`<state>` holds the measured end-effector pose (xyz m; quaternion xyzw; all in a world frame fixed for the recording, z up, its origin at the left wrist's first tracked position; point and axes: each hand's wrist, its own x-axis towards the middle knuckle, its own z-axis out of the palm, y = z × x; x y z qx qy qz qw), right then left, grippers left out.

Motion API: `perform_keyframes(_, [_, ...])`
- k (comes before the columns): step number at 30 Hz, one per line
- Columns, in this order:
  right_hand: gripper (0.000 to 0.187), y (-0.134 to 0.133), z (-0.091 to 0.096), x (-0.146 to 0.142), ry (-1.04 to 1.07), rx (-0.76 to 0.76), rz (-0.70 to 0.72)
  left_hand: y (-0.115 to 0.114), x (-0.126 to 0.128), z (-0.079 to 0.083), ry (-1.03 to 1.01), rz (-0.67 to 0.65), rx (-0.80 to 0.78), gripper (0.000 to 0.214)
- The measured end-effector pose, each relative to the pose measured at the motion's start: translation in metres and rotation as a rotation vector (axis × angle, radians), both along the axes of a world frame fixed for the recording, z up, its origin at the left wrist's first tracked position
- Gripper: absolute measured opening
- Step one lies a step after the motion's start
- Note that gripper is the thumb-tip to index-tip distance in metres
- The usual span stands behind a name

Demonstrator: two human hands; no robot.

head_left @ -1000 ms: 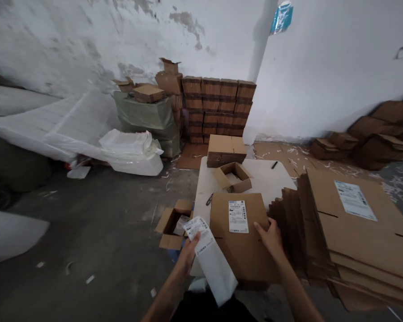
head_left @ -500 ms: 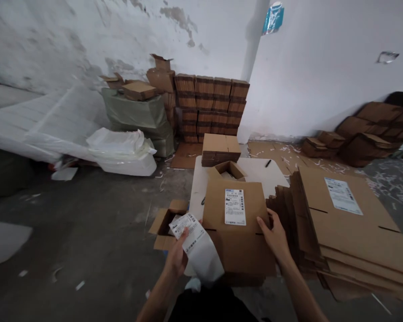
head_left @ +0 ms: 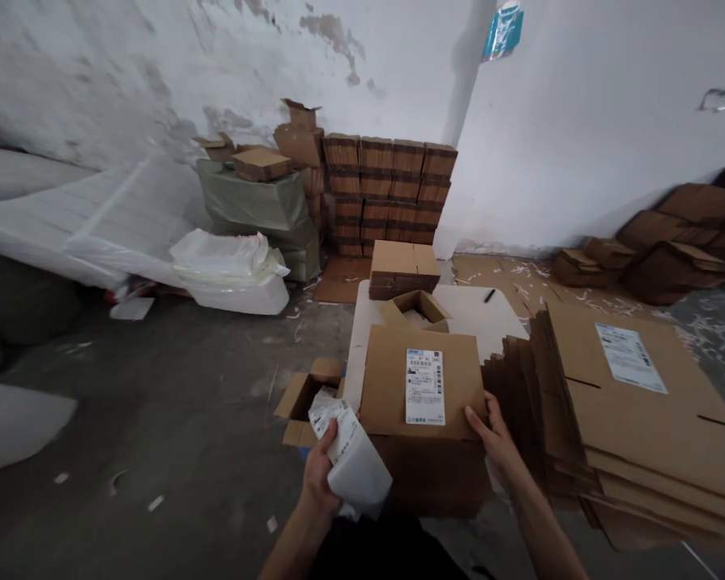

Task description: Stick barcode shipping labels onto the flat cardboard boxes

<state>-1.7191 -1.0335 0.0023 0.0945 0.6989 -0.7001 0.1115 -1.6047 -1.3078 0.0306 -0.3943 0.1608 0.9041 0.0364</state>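
My left hand [head_left: 323, 471] is closed round a folded strip of white shipping labels [head_left: 359, 467], which hangs down at the left front of a brown cardboard carton [head_left: 383, 383]. One printed shipping label [head_left: 426, 387] lies flat on the carton's upper face. My right hand [head_left: 496, 431] pinches the right edge of this carton, thumb on the face and fingers round the side. Below the labelled face, the carton's front is in shadow.
A white table [head_left: 507, 318] bears a stack of folded cartons [head_left: 403, 270], a small open box [head_left: 414, 310] and a black pen [head_left: 490, 296]. Another open box [head_left: 296, 399] stands at left. Flattened cartons [head_left: 646, 435] are piled at right, the top one labelled. Bundled cardboard [head_left: 387, 193] lines the wall.
The labelled carton face has tilted, and its lower part now drops away in shadow. The label strip is bent more tightly in my left hand. My right hand has moved slightly down the edge.
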Motion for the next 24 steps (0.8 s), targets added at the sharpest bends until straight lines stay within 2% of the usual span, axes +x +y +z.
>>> perform_keyframes(3, [0.064, 0.004, -0.002, 0.004, -0.107, -0.116, -0.072, 0.001, 0.0, -0.004, 0.027, -0.009, 0.058, 0.039])
perform_keyframes(7, [0.056, 0.013, 0.006, 0.008, -0.159, -0.296, 0.052, 0.002, 0.0, -0.009, 0.033, -0.026, 0.043, 0.037])
perform_keyframes(10, [0.053, 0.021, 0.009, 0.012, -0.173, -0.32, 0.076, 0.0, 0.0, -0.009, 0.059, -0.049, 0.027, 0.033])
perform_keyframes(13, [0.049, 0.029, 0.008, 0.017, -0.147, -0.311, 0.068, -0.008, -0.003, -0.001, 0.027, -0.112, -0.045, 0.03])
perform_keyframes(16, [0.043, 0.037, 0.006, 0.025, -0.103, -0.305, 0.017, -0.025, -0.009, 0.015, 0.055, -0.09, -0.293, 0.021])
perform_keyframes(19, [0.039, 0.046, 0.003, 0.031, -0.04, -0.312, -0.027, -0.045, -0.017, 0.033, 0.096, -0.042, -0.62, 0.032])
perform_keyframes(22, [0.042, 0.051, 0.002, 0.034, -0.007, -0.322, -0.082, -0.052, -0.02, 0.05, 0.141, -0.118, -0.889, 0.051])
perform_keyframes(24, [0.043, 0.049, 0.002, 0.036, 0.011, -0.324, -0.111, -0.045, -0.019, 0.06, 0.174, -0.198, -1.017, 0.057])
